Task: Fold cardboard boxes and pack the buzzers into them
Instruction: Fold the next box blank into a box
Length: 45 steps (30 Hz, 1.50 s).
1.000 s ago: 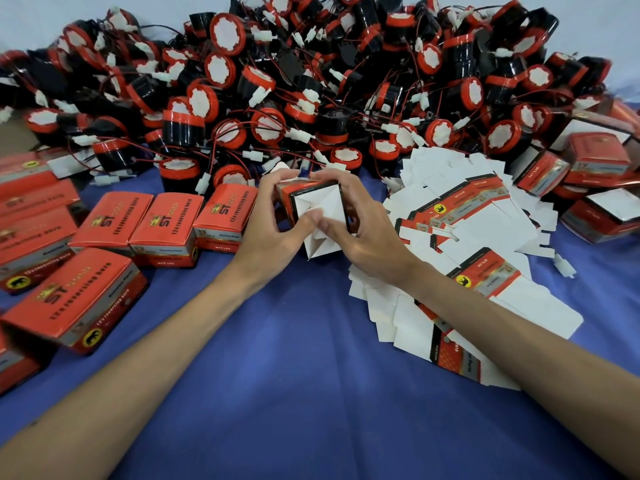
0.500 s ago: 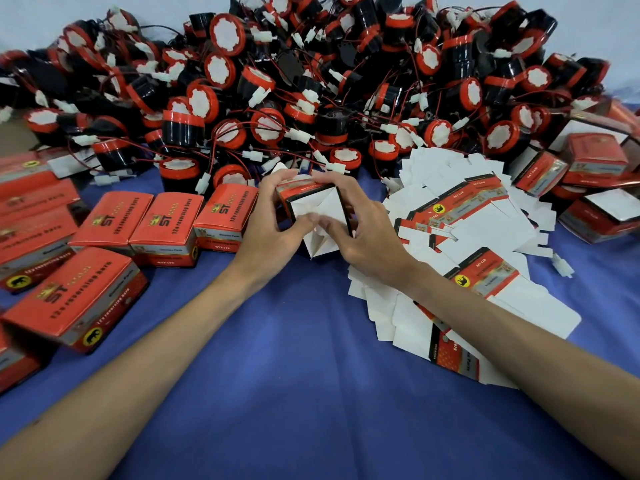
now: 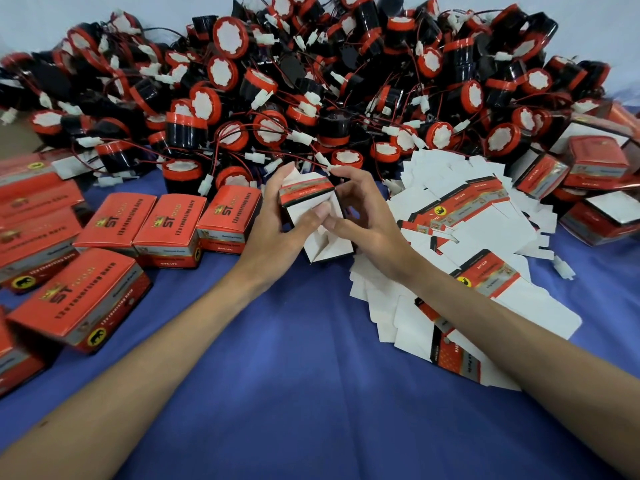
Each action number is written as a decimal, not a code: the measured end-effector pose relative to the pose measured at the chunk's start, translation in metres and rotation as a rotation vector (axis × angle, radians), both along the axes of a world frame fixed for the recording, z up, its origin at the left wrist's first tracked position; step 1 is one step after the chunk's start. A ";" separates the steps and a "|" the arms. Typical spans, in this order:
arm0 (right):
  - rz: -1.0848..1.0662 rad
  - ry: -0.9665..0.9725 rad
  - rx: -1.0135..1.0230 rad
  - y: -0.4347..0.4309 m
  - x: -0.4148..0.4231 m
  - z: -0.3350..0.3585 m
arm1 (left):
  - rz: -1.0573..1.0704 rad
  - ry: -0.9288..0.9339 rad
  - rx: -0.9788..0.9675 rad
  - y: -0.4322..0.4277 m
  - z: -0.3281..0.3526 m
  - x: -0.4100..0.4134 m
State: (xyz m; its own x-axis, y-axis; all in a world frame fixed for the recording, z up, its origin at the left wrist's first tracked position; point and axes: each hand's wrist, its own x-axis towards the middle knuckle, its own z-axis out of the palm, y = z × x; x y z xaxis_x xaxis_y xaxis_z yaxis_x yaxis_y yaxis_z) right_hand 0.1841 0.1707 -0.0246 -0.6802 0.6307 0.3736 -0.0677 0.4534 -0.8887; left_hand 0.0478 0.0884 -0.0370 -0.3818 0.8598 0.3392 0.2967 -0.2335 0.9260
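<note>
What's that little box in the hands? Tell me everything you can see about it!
It is a small red-and-white cardboard box, only half folded. Its printed outside is red with a grey band and tiny writing; its inside is plain white. The white end flaps hang open towards the camera. The left hand grips its left side, thumb pressing a white flap, and the right hand pinches its right side. It is held tilted over the blue cloth.

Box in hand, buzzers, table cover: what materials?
Box: thin printed card, glossy red outside, plain white inside, flaps crease sharply. Buzzers: probably moulded plastic, shiny black bodies with red rims catching highlights. Cover: blue cloth, matte, soft folds.
</note>
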 end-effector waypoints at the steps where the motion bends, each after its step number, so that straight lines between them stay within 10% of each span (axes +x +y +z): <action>1: 0.017 0.006 -0.037 0.001 0.000 0.000 | 0.002 -0.015 -0.001 0.000 -0.001 -0.001; 39: 0.385 0.117 -0.552 0.013 0.006 0.006 | -0.149 -0.062 -0.033 0.000 0.002 -0.002; 45: 0.227 0.087 -0.294 0.007 0.001 0.003 | -0.009 -0.011 0.016 0.004 -0.001 -0.006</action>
